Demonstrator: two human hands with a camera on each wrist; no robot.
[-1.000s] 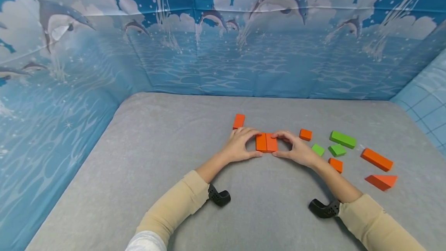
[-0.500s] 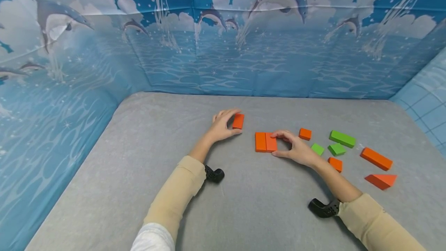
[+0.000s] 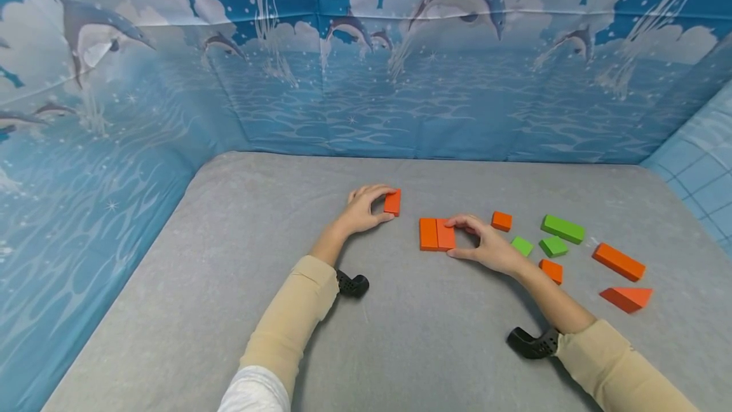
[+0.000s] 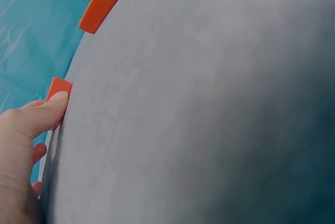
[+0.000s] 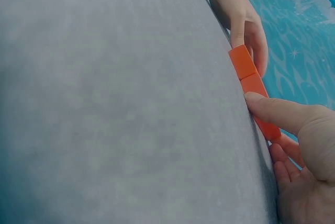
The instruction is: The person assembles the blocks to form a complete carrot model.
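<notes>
My left hand (image 3: 363,210) pinches a small orange block (image 3: 393,202) between thumb and fingers, left of centre. In the left wrist view its thumb presses against that block (image 4: 58,86). Two more orange blocks lie side by side in the middle, their long sides together: a left one (image 3: 428,234) and a right one (image 3: 446,236). My right hand (image 3: 490,245) holds the right one by its near and far ends. The right wrist view shows its thumb (image 5: 272,108) across the orange face, with the other fingers partly hidden behind.
To the right lie a small orange block (image 3: 502,220), another orange block (image 3: 551,271), a long green block (image 3: 563,228), small green blocks (image 3: 553,246), a long orange block (image 3: 619,262) and an orange triangular block (image 3: 627,298). Dolphin-printed curtain (image 3: 366,107) bounds the grey table (image 3: 434,336).
My left hand has left the paired blocks, moved left and away to the single orange block, and taken hold of it, turning it slightly. My right hand has stayed at the pair.
</notes>
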